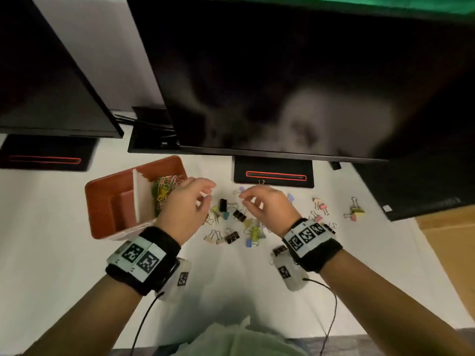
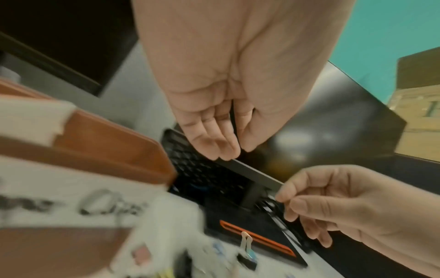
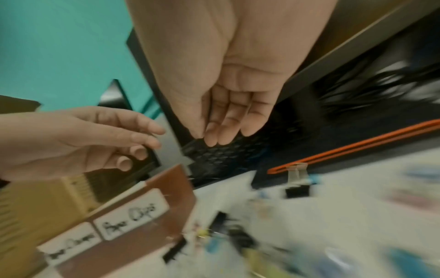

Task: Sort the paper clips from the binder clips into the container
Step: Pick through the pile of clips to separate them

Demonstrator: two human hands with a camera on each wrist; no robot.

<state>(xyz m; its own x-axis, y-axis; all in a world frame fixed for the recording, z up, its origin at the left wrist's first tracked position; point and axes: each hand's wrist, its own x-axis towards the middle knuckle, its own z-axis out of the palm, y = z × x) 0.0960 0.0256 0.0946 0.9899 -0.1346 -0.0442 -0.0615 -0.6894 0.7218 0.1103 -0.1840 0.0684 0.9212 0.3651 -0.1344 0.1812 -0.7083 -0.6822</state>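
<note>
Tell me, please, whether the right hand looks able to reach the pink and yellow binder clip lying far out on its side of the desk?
Probably yes: the right hand hovers empty above the desk, and nothing stands between it and that binder clip.

Beyond my grips I see a large black monitor with a dark screen, its flat black base with an orange-red outlined slot resting on the white bench. Off past my left grip stands a second black monitor on a like base. A black keyboard lies behind. To my right sits a brown cardboard sheet.
</note>
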